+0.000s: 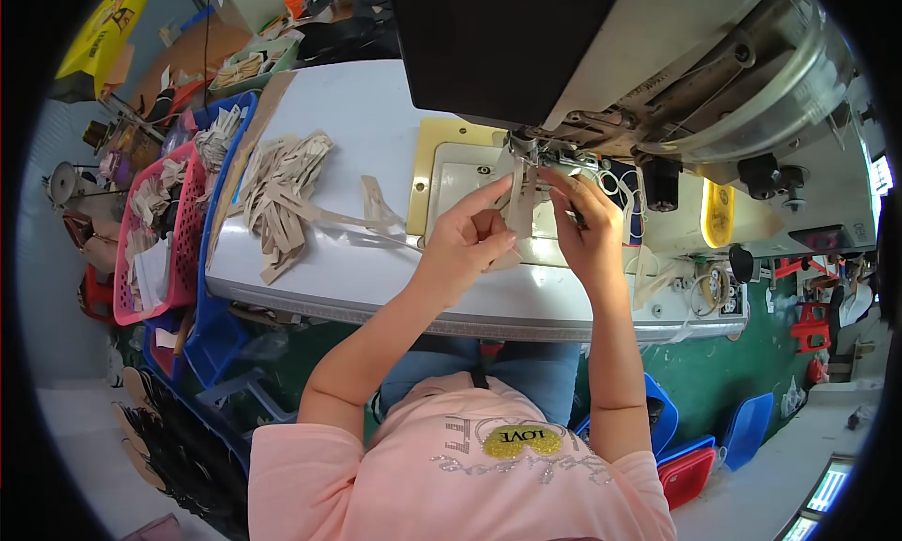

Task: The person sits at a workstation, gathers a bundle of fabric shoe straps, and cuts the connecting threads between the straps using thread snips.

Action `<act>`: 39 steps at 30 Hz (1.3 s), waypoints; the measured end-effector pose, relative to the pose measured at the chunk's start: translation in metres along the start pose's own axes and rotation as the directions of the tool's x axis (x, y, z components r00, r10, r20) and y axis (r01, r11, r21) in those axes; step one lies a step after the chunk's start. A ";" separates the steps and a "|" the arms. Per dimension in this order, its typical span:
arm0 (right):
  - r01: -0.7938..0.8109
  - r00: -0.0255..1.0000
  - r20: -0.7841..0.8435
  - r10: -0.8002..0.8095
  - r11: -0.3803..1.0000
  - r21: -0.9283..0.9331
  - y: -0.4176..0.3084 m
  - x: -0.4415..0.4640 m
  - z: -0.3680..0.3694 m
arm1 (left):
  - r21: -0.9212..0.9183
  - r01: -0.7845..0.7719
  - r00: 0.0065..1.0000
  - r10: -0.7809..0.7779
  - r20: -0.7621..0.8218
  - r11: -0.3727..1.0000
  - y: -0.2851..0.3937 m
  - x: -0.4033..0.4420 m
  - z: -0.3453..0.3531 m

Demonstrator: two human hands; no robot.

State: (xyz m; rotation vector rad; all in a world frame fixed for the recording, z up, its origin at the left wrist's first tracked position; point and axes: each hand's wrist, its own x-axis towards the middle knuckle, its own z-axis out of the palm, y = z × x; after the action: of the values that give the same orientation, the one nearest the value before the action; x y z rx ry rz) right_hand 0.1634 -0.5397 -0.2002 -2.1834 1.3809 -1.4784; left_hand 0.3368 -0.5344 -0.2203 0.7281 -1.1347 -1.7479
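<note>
At the sewing machine (526, 151), a beige strip (523, 203) lies under the needle area, between my two hands. My left hand (467, 245) is closed on the strip's near end, thumb and fingers pinched, with the index finger stretched toward the presser foot. My right hand (590, 224) has its fingers curled at the strip's right edge, close to the foot. A small dark thing shows in the right palm; its kind is unclear. White loops (613, 184) like scissor handles are just behind that hand. To the left, a pile of beige strips (282, 193) trails pieces toward the machine.
The black machine housing (507, 43) hangs over the back of the white table (366, 100). A pink basket (188, 231) of cut pieces stands at the left. A blue bin (662, 414) and a red stool (810, 327) are on the right-hand floor.
</note>
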 end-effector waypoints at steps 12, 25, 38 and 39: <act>0.117 0.853 -0.402 -0.333 0.872 -0.475 -0.098 0.009 -0.083 | -0.018 0.050 0.999 -0.051 -0.009 0.999 0.007 -0.001 0.004; 0.244 0.756 -0.277 -0.594 0.647 -0.723 -0.095 0.053 -0.095 | 0.288 0.360 0.888 -0.421 0.187 0.887 -0.026 -0.070 0.021; 0.509 0.762 0.079 -0.643 0.519 -0.687 -0.104 0.008 -0.126 | 0.155 -0.012 0.980 0.042 -0.194 0.988 -0.027 -0.004 0.006; 0.498 0.800 0.056 -0.597 0.609 -0.618 -0.100 -0.005 -0.122 | 0.121 -0.019 0.985 0.039 -0.166 0.993 -0.024 -0.001 0.003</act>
State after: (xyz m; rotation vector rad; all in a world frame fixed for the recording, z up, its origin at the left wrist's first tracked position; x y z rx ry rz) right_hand 0.1250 -0.4393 -0.0849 -3.2137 1.4512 -1.5476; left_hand 0.3256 -0.5280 -0.2407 0.9092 -1.1341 -1.5725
